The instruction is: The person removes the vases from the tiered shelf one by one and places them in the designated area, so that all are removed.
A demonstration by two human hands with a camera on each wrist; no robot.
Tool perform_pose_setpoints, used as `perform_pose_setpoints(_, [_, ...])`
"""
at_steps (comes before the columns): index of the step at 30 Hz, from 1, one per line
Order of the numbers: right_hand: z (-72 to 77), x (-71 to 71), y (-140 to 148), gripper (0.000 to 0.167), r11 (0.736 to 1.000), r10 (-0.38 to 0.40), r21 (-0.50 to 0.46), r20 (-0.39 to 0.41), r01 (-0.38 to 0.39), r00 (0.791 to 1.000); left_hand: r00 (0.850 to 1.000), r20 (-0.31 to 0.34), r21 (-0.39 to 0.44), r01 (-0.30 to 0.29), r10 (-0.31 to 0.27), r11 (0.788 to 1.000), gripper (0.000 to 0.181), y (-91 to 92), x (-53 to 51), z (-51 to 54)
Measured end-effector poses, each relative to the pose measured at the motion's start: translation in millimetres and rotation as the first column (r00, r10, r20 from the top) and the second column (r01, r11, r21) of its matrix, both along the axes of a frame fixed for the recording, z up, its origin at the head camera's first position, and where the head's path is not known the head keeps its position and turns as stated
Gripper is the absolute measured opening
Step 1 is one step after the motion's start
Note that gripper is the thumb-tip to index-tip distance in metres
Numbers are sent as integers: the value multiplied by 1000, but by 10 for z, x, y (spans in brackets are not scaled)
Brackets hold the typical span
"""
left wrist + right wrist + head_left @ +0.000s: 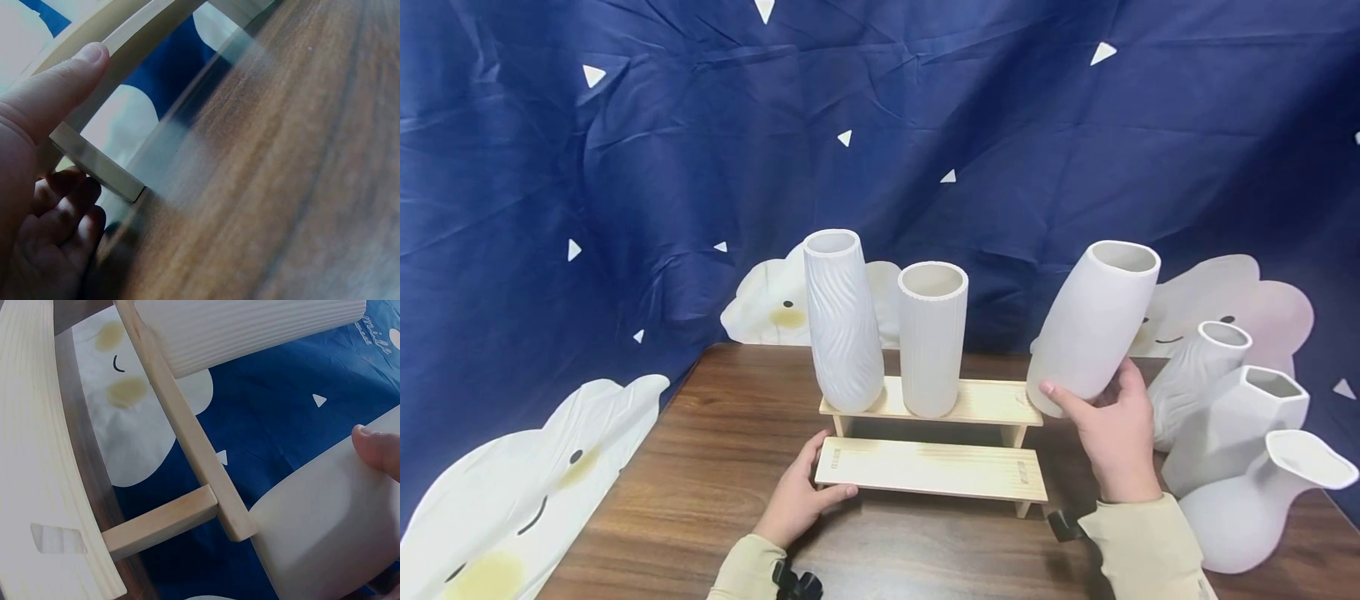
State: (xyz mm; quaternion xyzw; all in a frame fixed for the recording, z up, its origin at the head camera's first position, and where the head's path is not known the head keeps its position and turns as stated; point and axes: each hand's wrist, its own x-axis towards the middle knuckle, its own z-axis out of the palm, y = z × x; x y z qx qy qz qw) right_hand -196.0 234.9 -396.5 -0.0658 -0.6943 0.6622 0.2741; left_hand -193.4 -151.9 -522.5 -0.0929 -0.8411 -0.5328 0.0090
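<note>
My right hand (pixel 1116 437) holds a smooth white vase (pixel 1093 325) low on its body, thumb across the front. That vase leans to the right beside the right end of the wooden rack's upper shelf (pixel 985 402). In the right wrist view its base (pixel 331 519) appears close to the shelf's end; contact is unclear. My left hand (pixel 801 492) grips the left end of the lower shelf (pixel 925 468), thumb along the front edge and fingers curled beside the leg (pixel 100 162). On the upper shelf stand a wavy-grooved vase (pixel 844 325) and a finely ribbed cylindrical vase (pixel 932 342).
At the table's right stand a twisted vase (pixel 1195 379), a faceted vase (pixel 1232 433) and a vase with a flared mouth (pixel 1243 517), close to my right forearm. A dark blue cloth (pixel 880 125) with cloud patterns hangs behind the brown wooden table (pixel 700 450).
</note>
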Motion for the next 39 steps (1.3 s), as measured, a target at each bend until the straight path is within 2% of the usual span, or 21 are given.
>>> perform_pose_setpoints(11, [-23,-39,37,85,999,-5,-32,11,6,1000,1000,9,9,-13,13,1000,101,-7,11,14])
perform_pose_setpoints(23, [-121,-114,129,89,1000,-22,-12,38,23,999,1000,15,17,2,-2,1000,103,2,9,18])
perform_pose_setpoints(30, [-213,-173,220,94,996,-70,54,99,64,993,1000,12,12,6,-6,1000,103,1,-5,-3])
perform_pose_setpoints(39, [-308,-226,289,96,993,-99,74,135,89,986,1000,-8,4,3,-3,1000,102,-7,-3,-6])
